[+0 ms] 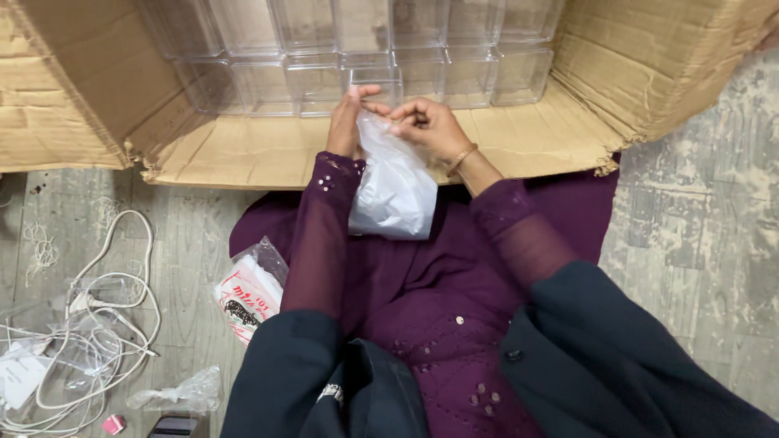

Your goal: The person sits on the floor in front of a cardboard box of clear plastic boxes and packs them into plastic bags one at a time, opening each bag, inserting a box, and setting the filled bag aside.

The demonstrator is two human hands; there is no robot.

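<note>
Worn grey floor (690, 211) under me, and I'm looking down over a purple lap at an open cardboard box (268, 150) lying on its side, with rows of clear plastic cases (365, 49) stacked inside. I'm holding a thin white plastic bag (393, 191) at its top edge, just in front of the box flap, with the body hanging down over the lap. Left hand (347, 122) is pinching the mouth, fingers closed on the film; right hand (430, 126) is curled and pinching the same edge from the other side. Judging the bag light, limp, slippery and easy to tear, with contents I can't tell. Best grip is the bunched mouth, not the sagging belly. White cables (97, 324) and a printed packet (247, 296) are lying on the floor to the left.
</note>
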